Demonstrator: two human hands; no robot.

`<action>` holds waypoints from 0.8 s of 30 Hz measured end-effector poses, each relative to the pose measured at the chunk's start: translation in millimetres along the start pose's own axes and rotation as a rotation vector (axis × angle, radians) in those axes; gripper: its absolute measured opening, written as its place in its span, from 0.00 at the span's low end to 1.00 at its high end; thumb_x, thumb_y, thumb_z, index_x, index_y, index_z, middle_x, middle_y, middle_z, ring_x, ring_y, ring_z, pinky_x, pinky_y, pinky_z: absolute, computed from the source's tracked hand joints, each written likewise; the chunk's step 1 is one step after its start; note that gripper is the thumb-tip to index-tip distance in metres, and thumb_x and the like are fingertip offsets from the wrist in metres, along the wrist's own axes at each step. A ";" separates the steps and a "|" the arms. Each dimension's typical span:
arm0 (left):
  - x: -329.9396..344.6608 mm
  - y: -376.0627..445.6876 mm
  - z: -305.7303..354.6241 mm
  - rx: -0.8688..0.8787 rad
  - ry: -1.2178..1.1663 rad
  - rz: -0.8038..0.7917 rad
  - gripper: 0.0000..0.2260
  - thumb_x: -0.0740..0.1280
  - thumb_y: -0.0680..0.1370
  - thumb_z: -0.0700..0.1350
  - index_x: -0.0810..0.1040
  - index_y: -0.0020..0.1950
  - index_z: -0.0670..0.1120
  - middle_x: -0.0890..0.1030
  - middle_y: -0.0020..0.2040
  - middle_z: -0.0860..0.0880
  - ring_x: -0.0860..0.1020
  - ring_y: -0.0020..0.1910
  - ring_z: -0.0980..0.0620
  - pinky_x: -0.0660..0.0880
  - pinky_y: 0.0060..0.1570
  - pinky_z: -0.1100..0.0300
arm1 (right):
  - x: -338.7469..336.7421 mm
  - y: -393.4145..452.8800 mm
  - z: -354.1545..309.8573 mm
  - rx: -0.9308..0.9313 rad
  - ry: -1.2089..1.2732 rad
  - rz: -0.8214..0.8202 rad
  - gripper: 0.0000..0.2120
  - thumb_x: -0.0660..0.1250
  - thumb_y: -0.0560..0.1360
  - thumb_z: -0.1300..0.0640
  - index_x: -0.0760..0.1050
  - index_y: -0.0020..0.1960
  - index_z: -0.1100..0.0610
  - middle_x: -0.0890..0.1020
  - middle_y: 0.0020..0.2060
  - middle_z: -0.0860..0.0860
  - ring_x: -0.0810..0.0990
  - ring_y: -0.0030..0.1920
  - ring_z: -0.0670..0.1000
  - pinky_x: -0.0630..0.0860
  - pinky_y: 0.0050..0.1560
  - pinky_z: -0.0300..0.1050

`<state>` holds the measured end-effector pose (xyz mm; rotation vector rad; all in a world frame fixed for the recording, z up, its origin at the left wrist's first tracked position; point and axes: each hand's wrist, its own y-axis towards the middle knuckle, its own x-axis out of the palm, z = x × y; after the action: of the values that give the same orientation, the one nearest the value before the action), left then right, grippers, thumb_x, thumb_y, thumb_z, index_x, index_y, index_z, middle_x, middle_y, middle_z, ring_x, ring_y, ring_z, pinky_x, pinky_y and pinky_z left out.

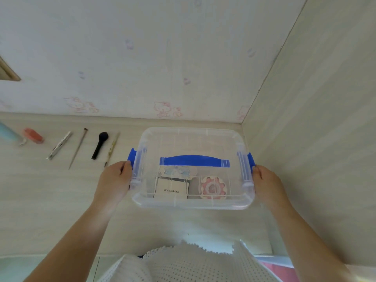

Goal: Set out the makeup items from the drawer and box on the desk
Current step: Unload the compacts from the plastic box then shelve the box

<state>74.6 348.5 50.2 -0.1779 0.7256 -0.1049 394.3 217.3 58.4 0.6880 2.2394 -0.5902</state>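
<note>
- Box (193,167), lid on, sits on the desk (50,200) between both hands.
- Left hand (114,182) grips its left end by the blue latch (131,156).
- Right hand (266,183) grips the right end.
- Brushes (99,145) lie just left.

The fingertips of the left hand (114,180) and right hand (266,184) are hidden behind the sides of the clear box (193,143) they grip. Between the hands, a white card (172,189), a round pink item (213,187) and a pale blue item (177,171) blur through the lid; the card's print is too small to read. Far beyond the left hand, a pale tube (8,132) is cut off by the edge.
</note>
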 end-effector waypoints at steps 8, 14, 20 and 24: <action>2.3 -16.9 -5.0 0.018 -0.363 0.025 0.18 0.56 0.81 0.54 0.71 0.69 0.51 0.76 0.65 0.54 0.72 0.64 0.56 0.66 0.66 0.56 | 7.5 -5.7 6.1 -0.047 0.258 0.047 0.18 0.55 0.81 0.58 0.69 0.69 0.53 0.73 0.61 0.43 0.72 0.62 0.46 0.67 0.64 0.41; -8.2 -50.1 -26.9 0.471 -0.122 -0.151 0.34 0.60 0.71 0.58 0.58 0.76 0.52 0.57 0.74 0.67 0.50 0.76 0.61 0.52 0.71 0.61 | -1.4 -53.3 21.3 -0.441 0.143 0.004 0.28 0.58 0.72 0.39 0.61 0.71 0.40 0.65 0.70 0.42 0.63 0.70 0.40 0.56 0.67 0.26; -8.4 -56.0 -27.1 0.490 0.024 -0.160 0.42 0.66 0.65 0.63 0.53 0.75 0.55 0.53 0.75 0.66 0.48 0.76 0.63 0.53 0.70 0.59 | 2.5 -65.6 23.0 -0.424 -0.005 -0.129 0.41 0.69 0.65 0.39 0.47 0.67 0.24 0.48 0.72 0.26 0.50 0.72 0.30 0.48 0.65 0.20; -16.8 -57.0 -15.9 0.488 -0.047 -0.131 0.39 0.66 0.64 0.62 0.54 0.73 0.66 0.55 0.73 0.71 0.52 0.74 0.65 0.54 0.68 0.70 | -5.7 -69.9 9.1 -0.355 0.148 -0.091 0.41 0.73 0.63 0.43 0.52 0.64 0.21 0.54 0.66 0.19 0.56 0.67 0.25 0.55 0.61 0.17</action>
<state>49.5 293.3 60.7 0.2381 0.6220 -0.3966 358.7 157.6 71.2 0.4623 2.4386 -0.1770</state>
